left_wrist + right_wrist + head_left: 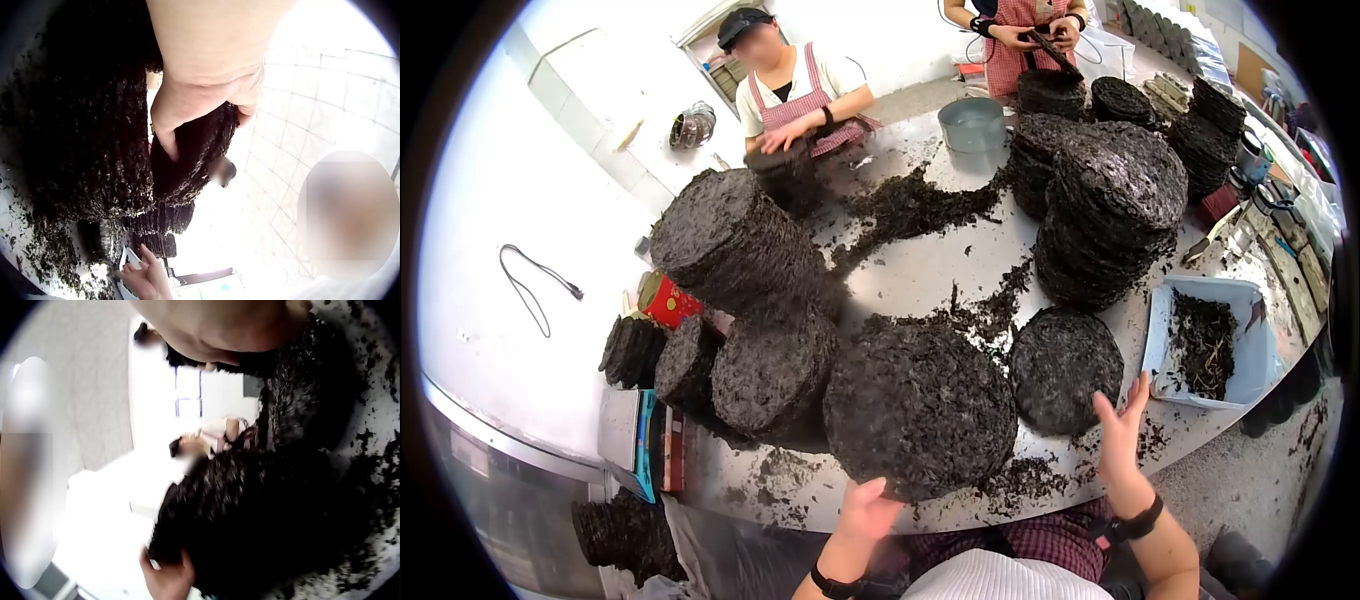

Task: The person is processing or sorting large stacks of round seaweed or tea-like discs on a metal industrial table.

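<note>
My left hand holds the near edge of a wide stack of dark, round, flaky sheets that look like dried seaweed. In the left wrist view, the thumb and fingers lie on either side of the dark edge. To the right, my right hand has its fingers spread, fingertips by the edge of a smaller round stack. Right wrist view: the right hand overlaps the top of a dark stack, its fingertips partly hidden. There the left hand grips the big stack's edge.
More dark stacks stand at left, and a tall one at right. A pale blue bin with dark scraps sits near the right edge. Crumbs litter the white table. Two people work across it, near a grey-green tub.
</note>
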Available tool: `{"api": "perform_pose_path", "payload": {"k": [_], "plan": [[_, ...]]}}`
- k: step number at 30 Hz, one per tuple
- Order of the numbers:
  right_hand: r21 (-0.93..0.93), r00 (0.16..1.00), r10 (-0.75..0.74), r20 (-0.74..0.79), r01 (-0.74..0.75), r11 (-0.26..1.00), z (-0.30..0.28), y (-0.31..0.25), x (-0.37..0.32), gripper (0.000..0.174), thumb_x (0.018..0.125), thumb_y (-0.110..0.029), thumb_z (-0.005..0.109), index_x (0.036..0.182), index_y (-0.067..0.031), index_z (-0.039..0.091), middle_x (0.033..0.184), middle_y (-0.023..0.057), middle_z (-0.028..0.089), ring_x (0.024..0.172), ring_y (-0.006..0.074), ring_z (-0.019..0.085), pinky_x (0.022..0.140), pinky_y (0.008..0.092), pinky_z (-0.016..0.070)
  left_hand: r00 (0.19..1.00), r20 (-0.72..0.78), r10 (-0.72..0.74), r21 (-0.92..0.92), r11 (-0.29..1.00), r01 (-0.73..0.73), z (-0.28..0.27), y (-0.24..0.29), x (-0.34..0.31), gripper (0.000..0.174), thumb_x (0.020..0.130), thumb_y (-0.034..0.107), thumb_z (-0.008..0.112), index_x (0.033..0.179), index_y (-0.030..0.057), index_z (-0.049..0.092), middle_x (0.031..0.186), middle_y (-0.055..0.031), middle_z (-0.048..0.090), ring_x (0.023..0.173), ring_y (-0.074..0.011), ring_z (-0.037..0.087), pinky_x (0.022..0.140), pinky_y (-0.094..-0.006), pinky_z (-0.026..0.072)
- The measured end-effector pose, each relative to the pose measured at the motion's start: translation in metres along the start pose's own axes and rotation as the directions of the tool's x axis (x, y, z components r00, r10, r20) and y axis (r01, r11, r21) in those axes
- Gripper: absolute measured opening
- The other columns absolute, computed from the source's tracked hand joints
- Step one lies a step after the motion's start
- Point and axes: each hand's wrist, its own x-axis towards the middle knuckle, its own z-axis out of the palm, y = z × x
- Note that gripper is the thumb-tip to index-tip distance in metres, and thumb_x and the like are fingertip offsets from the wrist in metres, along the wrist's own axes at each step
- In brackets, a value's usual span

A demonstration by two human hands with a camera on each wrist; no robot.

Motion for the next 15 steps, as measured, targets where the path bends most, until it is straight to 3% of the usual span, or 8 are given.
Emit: {"api": "perform_pose_path", "payload": {"k": [1, 2, 3, 4, 6, 9, 13, 15], "plan": [[-0.074, 0.966, -0.246, 0.076, 0.251, 0.965, 0.008, -0.006, -0.012, 0.089, 0.082, -0.014, 0.069, 0.151, -0.005, 0.014, 0.155, 0.0182, 0.02, 0.144, 0.031, 0.019, 0.115, 0.0417, 0.0178, 1.0, 0.003, 0.009, 0.022, 1.0, -0.009, -0.002, 0.002, 0.002, 0.07, 0.077, 0.019, 0.067, 0.14, 0.0026, 0.04, 0.136, -0.013, 0.052, 0.124, -0.0331, 0.051, 0.108, -0.0499, 0.0386], [-0.063, 0.873, -0.399, 0.279, 0.432, 0.9, 0.014, -0.023, -0.025, 0.077, 0.081, -0.018, 0.07, 0.145, -0.0036, 0.03, 0.149, 0.0175, 0.031, 0.139, 0.0325, 0.027, 0.114, 0.0425, 0.021, 0.999, 0.033, 0.025, 0.039, 0.999, -0.026, 0.001, 0.002, 0.003, 0.07, 0.078, 0.016, 0.069, 0.14, 0.0028, 0.04, 0.136, -0.0125, 0.051, 0.123, -0.0322, 0.052, 0.107, -0.0497, 0.0401], [-0.127, 0.675, -0.549, 0.494, 0.68, 0.722, 0.021, -0.057, -0.036, 0.066, 0.08, -0.025, 0.074, 0.134, -0.0031, 0.043, 0.143, 0.0175, 0.038, 0.135, 0.0346, 0.034, 0.113, 0.0463, 0.0231, 0.998, 0.044, 0.038, 0.084, 0.996, -0.041, 0.002, 0.003, 0.001, 0.069, 0.078, 0.015, 0.069, 0.14, 0.003, 0.04, 0.137, -0.0123, 0.051, 0.124, -0.0316, 0.052, 0.106, -0.0494, 0.0404], [-0.071, 0.51, -0.553, 0.66, 0.774, 0.629, 0.03, -0.081, -0.047, 0.065, 0.077, -0.033, 0.077, 0.128, -0.0042, 0.048, 0.143, 0.0181, 0.039, 0.136, 0.0376, 0.032, 0.113, 0.0514, 0.0211, 0.997, 0.056, 0.047, 0.124, 0.991, -0.053, 0.003, 0.001, 0.0, 0.069, 0.078, 0.014, 0.069, 0.14, 0.0032, 0.04, 0.137, -0.0121, 0.05, 0.124, -0.031, 0.051, 0.106, -0.0492, 0.0407], [0.019, 0.306, -0.533, 0.789, 0.854, 0.519, 0.049, -0.104, -0.073, 0.077, 0.071, -0.044, 0.08, 0.13, -0.0061, 0.048, 0.147, 0.0194, 0.037, 0.14, 0.0409, 0.025, 0.114, 0.0588, 0.0144, 0.997, 0.057, 0.044, 0.123, 0.991, -0.051, 0.018, 0.001, -0.002, 0.074, 0.077, 0.015, 0.076, 0.14, 0.0041, 0.04, 0.139, -0.0112, 0.048, 0.126, -0.0287, 0.05, 0.106, -0.0471, 0.0417], [0.075, 0.269, -0.459, 0.847, 0.793, 0.605, 0.068, -0.103, -0.082, 0.081, 0.076, -0.041, 0.077, 0.139, -0.0048, 0.042, 0.148, 0.0208, 0.036, 0.139, 0.0368, 0.032, 0.114, 0.0538, 0.0216, 0.99, 0.098, 0.107, 0.122, 0.985, -0.118, 0.019, -0.006, -0.002, 0.084, 0.07, 0.019, 0.084, 0.14, 0.0043, 0.04, 0.139, -0.0107, 0.049, 0.127, -0.0281, 0.049, 0.105, -0.0455, 0.0422], [0.053, 0.232, -0.416, 0.879, 0.82, 0.57, 0.067, -0.115, -0.078, 0.068, 0.077, -0.023, 0.073, 0.136, -0.0033, 0.047, 0.142, 0.0198, 0.045, 0.133, 0.0337, 0.043, 0.111, 0.0484, 0.0331, 0.989, 0.11, 0.101, 0.137, 0.984, -0.115, 0.003, -0.01, -0.008, 0.086, 0.07, 0.016, 0.084, 0.141, 0.0021, 0.037, 0.14, -0.0115, 0.047, 0.129, -0.0276, 0.046, 0.108, -0.0434, 0.0382], [0.032, 0.232, -0.447, 0.864, 0.861, 0.508, 0.063, -0.117, -0.077, 0.061, 0.075, -0.014, 0.07, 0.132, -0.0023, 0.052, 0.137, 0.0189, 0.051, 0.13, 0.0333, 0.047, 0.108, 0.0473, 0.0375, 0.987, 0.083, 0.138, 0.169, 0.974, -0.15, 0.004, -0.012, -0.008, 0.088, 0.069, 0.024, 0.086, 0.14, 0.0036, 0.039, 0.139, -0.0111, 0.048, 0.127, -0.0288, 0.048, 0.106, -0.0456, 0.041]]}}
